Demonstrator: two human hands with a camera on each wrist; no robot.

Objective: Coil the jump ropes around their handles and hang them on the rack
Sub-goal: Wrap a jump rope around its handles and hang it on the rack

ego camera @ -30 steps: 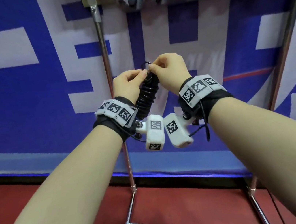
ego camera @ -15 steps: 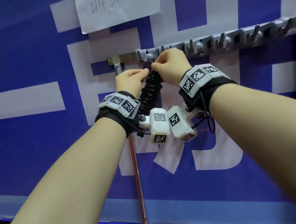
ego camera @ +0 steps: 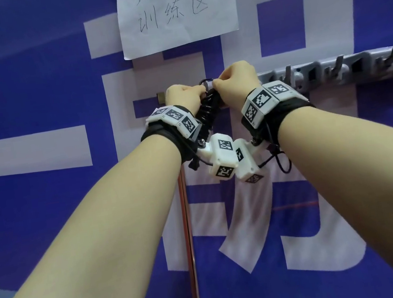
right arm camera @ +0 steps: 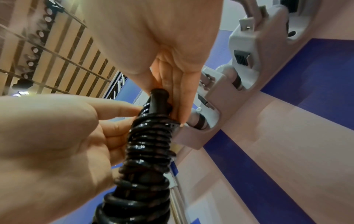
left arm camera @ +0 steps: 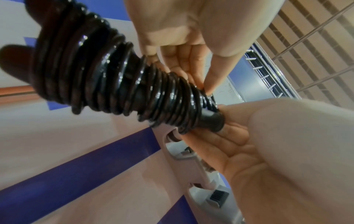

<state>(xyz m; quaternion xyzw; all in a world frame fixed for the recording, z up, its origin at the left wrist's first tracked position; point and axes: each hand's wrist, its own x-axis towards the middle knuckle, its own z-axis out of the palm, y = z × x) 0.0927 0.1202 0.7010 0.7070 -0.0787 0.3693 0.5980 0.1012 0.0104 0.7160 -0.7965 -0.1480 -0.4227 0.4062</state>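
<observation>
A black jump rope (ego camera: 206, 111) is coiled tightly around its handles, and a small loop of it stands up between my hands. In the head view the bundle is raised to the left end of the grey hook rack (ego camera: 332, 72). My left hand (ego camera: 196, 92) pinches the upper coils of the rope (left arm camera: 114, 78) from the left. My right hand (ego camera: 219, 84) holds the top of the rope (right arm camera: 147, 151) at the handle tip, close against the rack (right arm camera: 249, 45). The rack's first hook is hidden behind my hands in the head view.
The rack's metal upright (ego camera: 186, 227) runs down below my left wrist. Several bare hooks line the bar to the right. A white paper sign (ego camera: 177, 8) hangs above on the blue and white banner (ego camera: 29, 97).
Both hands have carried the coiled rope upward, from below the hook bar to the level of its left end. The head view has tilted up with them.
</observation>
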